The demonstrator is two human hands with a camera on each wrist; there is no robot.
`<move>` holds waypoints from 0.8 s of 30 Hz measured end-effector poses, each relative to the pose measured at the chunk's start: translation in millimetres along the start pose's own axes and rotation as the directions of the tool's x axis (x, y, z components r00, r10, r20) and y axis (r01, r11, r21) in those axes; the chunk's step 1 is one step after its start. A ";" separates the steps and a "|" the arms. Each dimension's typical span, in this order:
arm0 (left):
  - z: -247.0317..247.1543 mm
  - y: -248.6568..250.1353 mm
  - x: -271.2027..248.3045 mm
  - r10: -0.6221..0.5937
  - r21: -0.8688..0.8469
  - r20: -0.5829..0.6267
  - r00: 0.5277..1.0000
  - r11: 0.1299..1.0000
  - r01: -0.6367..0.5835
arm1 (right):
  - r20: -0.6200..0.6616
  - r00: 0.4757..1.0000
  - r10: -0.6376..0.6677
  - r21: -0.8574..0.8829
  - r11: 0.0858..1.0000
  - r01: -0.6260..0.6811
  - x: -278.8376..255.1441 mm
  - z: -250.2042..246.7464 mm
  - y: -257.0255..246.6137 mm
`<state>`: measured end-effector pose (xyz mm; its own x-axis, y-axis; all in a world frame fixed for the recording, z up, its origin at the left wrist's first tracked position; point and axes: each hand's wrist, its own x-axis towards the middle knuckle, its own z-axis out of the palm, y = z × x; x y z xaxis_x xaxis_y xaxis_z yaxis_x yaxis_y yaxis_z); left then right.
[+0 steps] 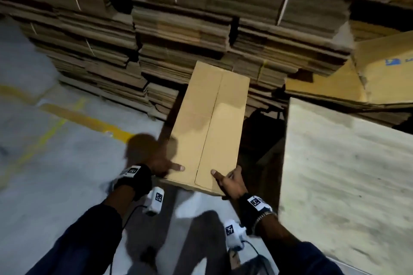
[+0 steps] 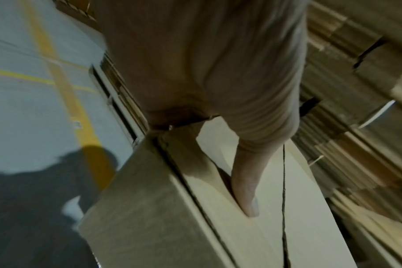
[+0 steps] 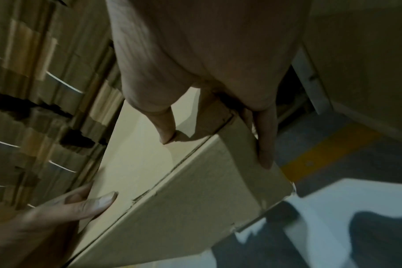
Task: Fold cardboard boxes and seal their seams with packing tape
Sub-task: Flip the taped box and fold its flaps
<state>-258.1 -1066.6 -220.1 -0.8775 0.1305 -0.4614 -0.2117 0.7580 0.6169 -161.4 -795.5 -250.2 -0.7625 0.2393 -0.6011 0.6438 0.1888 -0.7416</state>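
both hands at 6 o'clock: left hand point(image 1: 162, 164) and right hand point(image 1: 230, 182) grasping near corners of folded box point(image 1: 210, 125), thumbs flat on top flaps, fingers curled down the sides. held above floor point(image 1: 55, 163), before flat cardboard stacks point(image 1: 178, 29). long axis toward 12 o'clock, untaped centre seam point(image 1: 211, 123) likewise. advisable: keep flaps butted and level before taping.

Strapped bundles of flat cardboard point(image 1: 183, 29) tower at twelve o'clock; a pale board point(image 1: 348, 176) lies at three (grainy); yellow floor lines point(image 1: 85, 116) cross at nine.
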 end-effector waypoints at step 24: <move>274.6 -356.4 248.9 -0.128 0.011 -0.051 0.990 0.992 0.129 | 0.104 0.971 0.216 -0.273 0.945 -0.181 310.7 216.7 316.2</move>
<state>-282.9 -1128.8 -729.9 -0.8639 -0.0004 -0.5036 -0.3183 0.7754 0.5454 -208.6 -867.9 -736.0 -0.6079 0.1738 -0.7748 0.7638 0.3946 -0.5107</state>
